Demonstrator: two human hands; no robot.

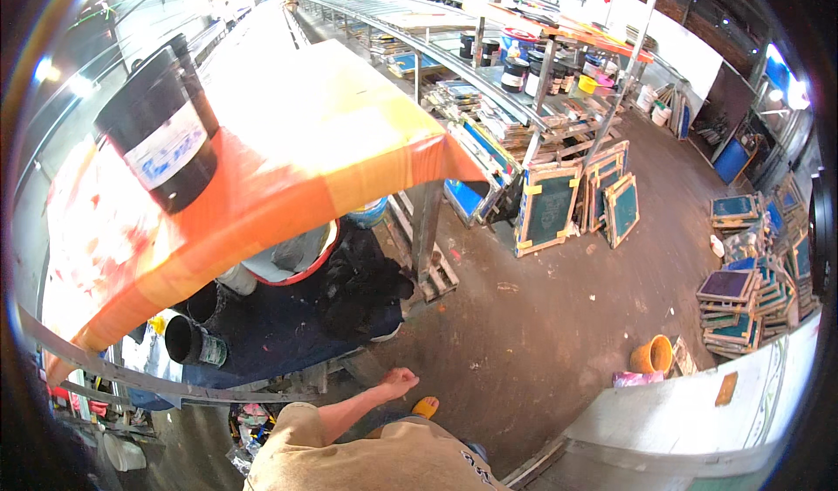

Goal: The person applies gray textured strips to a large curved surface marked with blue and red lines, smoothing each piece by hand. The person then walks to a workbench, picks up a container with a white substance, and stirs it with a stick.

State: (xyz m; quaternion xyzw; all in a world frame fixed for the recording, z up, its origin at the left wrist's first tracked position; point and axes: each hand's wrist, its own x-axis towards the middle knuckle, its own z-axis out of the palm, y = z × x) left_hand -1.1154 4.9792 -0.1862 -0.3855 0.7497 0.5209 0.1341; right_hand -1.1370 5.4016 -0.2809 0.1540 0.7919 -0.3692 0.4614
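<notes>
One hand shows at 6 o'clock, low in the view, on a bare forearm that rises from a tan sleeve; its fingers are curled into a loose fist that grips nothing, and which side it belongs to I cannot tell, while the other hand stays out of sight. It hangs over bare concrete floor, the widest open room here, running from 6 toward 3 o'clock. Nearest to it, at 9 o'clock of the fist, lies a heap of black cloth on a dark blue lower shelf, beside black tubs lying on their sides. Above them the orange-taped edge of the long desk sweeps from 8 to 2 o'clock, and a black bucket with a white label stands near that edge at 10 o'clock. Framed screens lean against a rack at 1 o'clock; more lie stacked at 3 o'clock, with an orange pail near a pale panel's rim at 4 o'clock.
</notes>
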